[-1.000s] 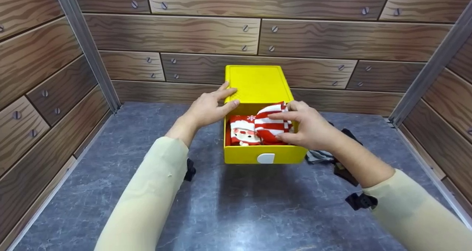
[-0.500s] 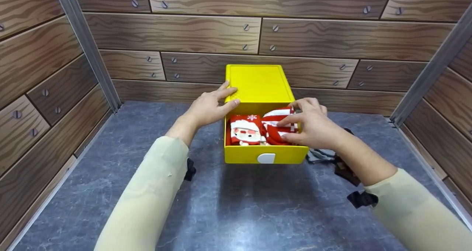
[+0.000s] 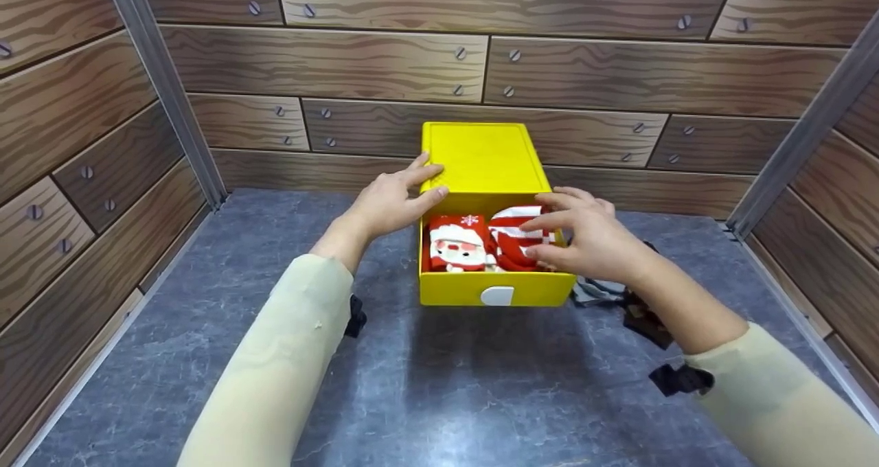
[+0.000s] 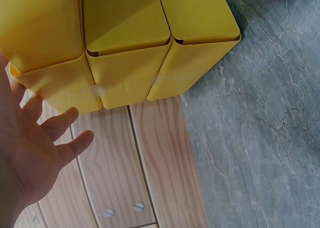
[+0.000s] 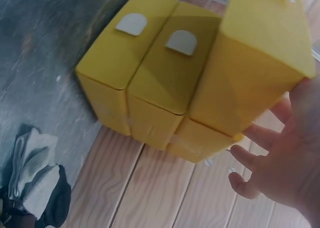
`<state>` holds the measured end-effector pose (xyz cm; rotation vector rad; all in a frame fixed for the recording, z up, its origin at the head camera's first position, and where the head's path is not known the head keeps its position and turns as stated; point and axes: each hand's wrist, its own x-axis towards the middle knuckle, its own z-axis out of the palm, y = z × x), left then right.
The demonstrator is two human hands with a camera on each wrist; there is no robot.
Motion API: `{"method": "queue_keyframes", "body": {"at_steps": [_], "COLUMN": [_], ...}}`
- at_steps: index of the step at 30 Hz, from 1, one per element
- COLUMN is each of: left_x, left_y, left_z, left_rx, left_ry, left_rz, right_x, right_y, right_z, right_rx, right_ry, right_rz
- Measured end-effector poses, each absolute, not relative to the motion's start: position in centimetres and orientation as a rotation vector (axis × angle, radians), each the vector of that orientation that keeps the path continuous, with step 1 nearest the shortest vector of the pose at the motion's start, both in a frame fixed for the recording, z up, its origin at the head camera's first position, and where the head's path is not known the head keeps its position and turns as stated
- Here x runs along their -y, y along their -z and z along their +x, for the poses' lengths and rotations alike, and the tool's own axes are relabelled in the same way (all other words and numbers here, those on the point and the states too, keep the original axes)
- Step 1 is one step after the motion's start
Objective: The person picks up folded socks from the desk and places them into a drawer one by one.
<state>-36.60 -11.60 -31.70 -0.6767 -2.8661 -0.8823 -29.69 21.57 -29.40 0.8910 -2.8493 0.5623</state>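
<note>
The top drawer of a yellow drawer cabinet is pulled out. In it, on the left, lies a folded red sock with a Santa face. Beside it on the right is a folded red-and-white striped sock, partly hidden by my right hand. That hand reaches over the drawer's right wall, its thumb and fingers spread loosely over the striped sock. My left hand rests on the cabinet's upper left edge with extended fingers. Both wrist views show the cabinet's lower drawers closed.
Grey and dark socks lie in a loose pile on the marbled grey tabletop, right of the cabinet and partly behind my right forearm. Wood-patterned panels enclose the back and sides, with metal posts in the corners.
My right hand moved slightly right and downward, and the striped sock settled flatter in the drawer's right half, uncovering more of the Santa sock. The left hand stays put.
</note>
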Motion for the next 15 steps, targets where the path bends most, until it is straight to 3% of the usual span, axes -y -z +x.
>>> {"method": "queue_keyframes", "body": {"at_steps": [15], "left_x": [11.6], "left_y": [31.6], "left_z": [-36.5], "left_rx": [2.869], "left_ry": [0.885], "left_rz": [-0.677], "right_x": [-22.7], "right_y": [28.4], "right_z": [-21.7], "right_rx": [2.265], "right_ry": [-0.891], "right_rz": [0.931]}}
